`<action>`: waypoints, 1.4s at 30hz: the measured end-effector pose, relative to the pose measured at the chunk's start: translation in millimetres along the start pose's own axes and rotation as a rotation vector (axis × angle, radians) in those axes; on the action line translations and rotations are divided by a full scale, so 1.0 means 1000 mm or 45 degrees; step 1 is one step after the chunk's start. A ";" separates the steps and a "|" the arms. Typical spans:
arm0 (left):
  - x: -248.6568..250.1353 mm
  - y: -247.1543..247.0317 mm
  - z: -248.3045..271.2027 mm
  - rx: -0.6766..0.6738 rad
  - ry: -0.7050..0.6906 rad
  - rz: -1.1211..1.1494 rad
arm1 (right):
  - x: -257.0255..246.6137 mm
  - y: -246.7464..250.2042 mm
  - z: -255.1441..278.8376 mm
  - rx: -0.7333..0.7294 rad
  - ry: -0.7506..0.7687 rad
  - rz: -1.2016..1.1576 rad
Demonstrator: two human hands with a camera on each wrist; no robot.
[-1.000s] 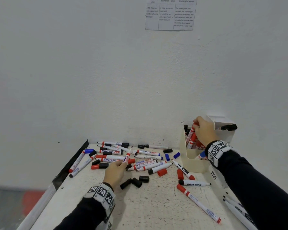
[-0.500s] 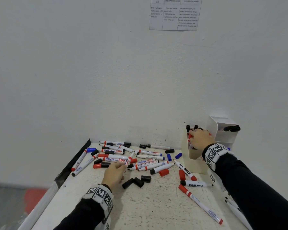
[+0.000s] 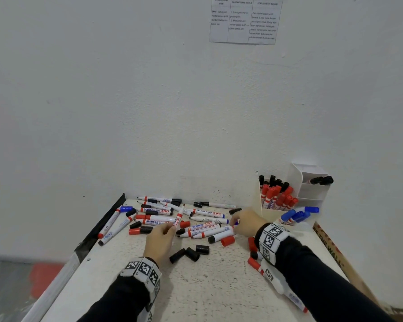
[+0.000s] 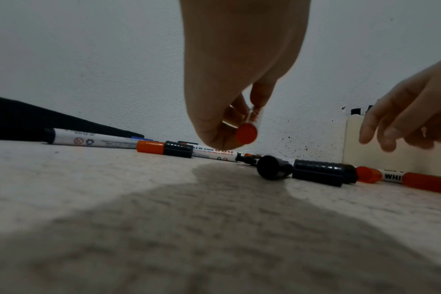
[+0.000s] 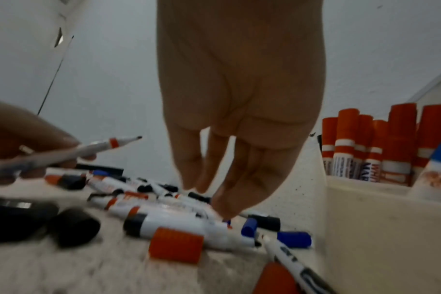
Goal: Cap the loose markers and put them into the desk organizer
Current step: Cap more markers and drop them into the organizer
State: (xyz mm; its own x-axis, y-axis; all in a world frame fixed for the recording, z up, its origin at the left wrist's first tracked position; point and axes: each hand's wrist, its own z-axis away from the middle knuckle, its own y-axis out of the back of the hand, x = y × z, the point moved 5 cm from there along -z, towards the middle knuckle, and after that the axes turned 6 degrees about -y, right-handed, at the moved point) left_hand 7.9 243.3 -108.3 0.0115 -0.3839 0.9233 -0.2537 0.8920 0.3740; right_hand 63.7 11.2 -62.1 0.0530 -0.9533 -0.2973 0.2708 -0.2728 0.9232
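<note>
Above the bench (image 3: 219, 287), the left hand (image 3: 159, 240) pinches an uncapped red marker (image 3: 178, 218); the right hand (image 3: 246, 223), fingers relaxed, reaches down among loose markers (image 3: 205, 230).

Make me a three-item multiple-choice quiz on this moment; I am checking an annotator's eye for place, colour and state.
1. Where does the desk organizer stand?
A. far right of the table, by the wall
B. near left corner
C. on the floor

2. What colour is the butt end of the marker in the left hand?
A. blue
B. red
C. green

3. What state is that marker in?
A. capped
B. uncapped, tip bare
C. lying in the organizer

Answers:
1 A: in the head view it stands at the table's right, beside the wall.
2 B: the left wrist view shows a red end.
3 B: the right wrist view shows its dark tip exposed, while the right hand reaches with straight fingers into the pile.
</note>
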 end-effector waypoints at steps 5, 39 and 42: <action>-0.005 0.010 -0.003 0.167 0.036 -0.079 | 0.001 -0.030 0.004 -0.180 -0.020 0.008; -0.035 0.034 -0.023 -0.005 -0.064 -0.397 | -0.103 -0.052 -0.062 0.030 0.242 -0.038; -0.035 0.030 -0.022 -0.051 -0.068 -0.347 | -0.102 -0.039 -0.058 0.186 0.255 -0.216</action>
State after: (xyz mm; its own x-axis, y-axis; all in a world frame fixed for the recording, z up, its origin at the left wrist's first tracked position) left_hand 21.3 288.6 -127.6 0.0226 -0.6221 0.7826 -0.2094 0.7625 0.6122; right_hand 103.6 127.0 -81.7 0.2115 -0.8518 -0.4792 0.1514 -0.4559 0.8771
